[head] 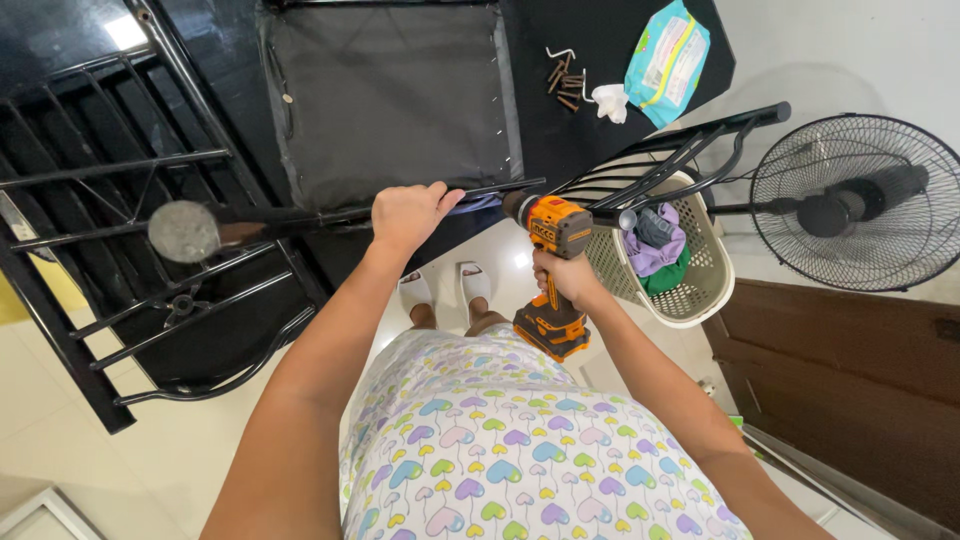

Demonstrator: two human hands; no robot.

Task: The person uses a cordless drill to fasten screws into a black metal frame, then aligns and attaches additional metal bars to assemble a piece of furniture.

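**Person drilling into an upturned black metal chair**

Seen from above, a person in a dress printed with pastel hearts stands over an upturned black metal chair and works on it with both hands.

The right hand is closed tightly around the grip of an orange and black cordless drill. The drill is level, and its chuck points left at the thin black chair rail beside it. Its battery pack hangs below the hand, above the floor.

The left hand is just left of the drill, fingers curled over the same rail and pressing it down. Further left of the drill, a round grey foot cap ends one chair leg. Beyond the hands lies the underside of the chair's seat pad, dark fabric stapled along its edge.

Right of the drill stands a cream plastic laundry basket holding purple, grey and green clothes. A second black metal chair frame leans across the basket's rim, close to the drill's nose. Further right is a black floor fan, and below it a dark wooden door.

Above the drill, on a black desk, lie a few loose screws and a hex key, a white crumpled tissue, and a blue packet of wet wipes.

Below the drill, two feet in white slippers stand on pale floor tiles.
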